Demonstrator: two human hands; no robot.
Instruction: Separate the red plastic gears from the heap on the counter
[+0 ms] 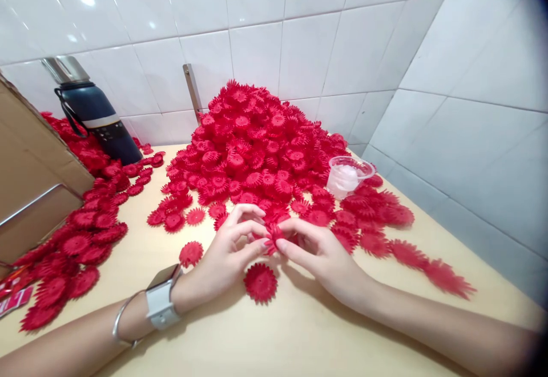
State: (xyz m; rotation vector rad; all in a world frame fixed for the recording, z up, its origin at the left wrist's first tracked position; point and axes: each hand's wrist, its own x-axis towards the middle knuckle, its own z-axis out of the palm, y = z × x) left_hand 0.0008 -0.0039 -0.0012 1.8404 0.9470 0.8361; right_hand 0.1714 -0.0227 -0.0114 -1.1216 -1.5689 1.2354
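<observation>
Between my two hands a small red artificial flower piece (pixel 274 236) with frilled edges is pinched on both sides. My left hand (pixel 233 245), with a watch and bangle on its wrist, grips the piece's left side between thumb and fingertips. From the right, the thumb and index finger of my right hand (pixel 323 251) press on it. Just below lies a flat, round red flower piece (pixel 260 283) with a toothed rim. Another flower piece (pixel 190 253) rests left of my left hand. Behind the hands rises a large heap of similar red flower pieces (pixel 257 148).
A clear plastic cup (pixel 342 177) with whitish contents stands at the heap's right edge. On the left are a dark blue bottle (pixel 100 114), a cardboard box (pixel 34 177) and more red pieces (pixel 77 244). White tiled walls (pixel 308 51) bound the pale table (pixel 342 343) behind and right.
</observation>
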